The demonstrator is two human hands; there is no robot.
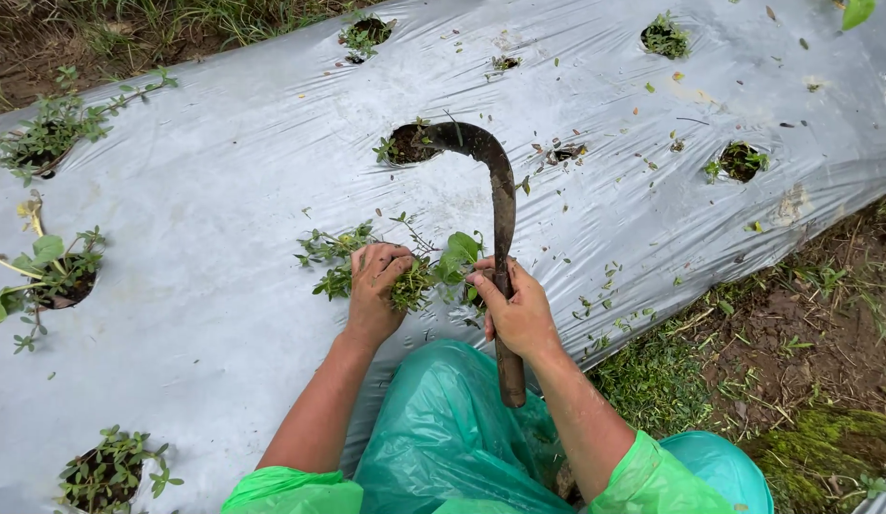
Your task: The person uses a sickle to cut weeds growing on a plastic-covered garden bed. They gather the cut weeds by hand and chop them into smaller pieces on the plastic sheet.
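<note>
Left hand (376,286) is clamped shut on a clump of weeds (405,276) at the frame's centre. Right hand (517,309) grips the sickle (503,219) handle, blade curving to twelve o'clock into a soil-filled hole (410,143) in the plastic sheet (224,209).

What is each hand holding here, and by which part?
The right hand grips a curved sickle by its handle, just below the blade. The left hand clutches a bunch of green weeds at their base.
</note>
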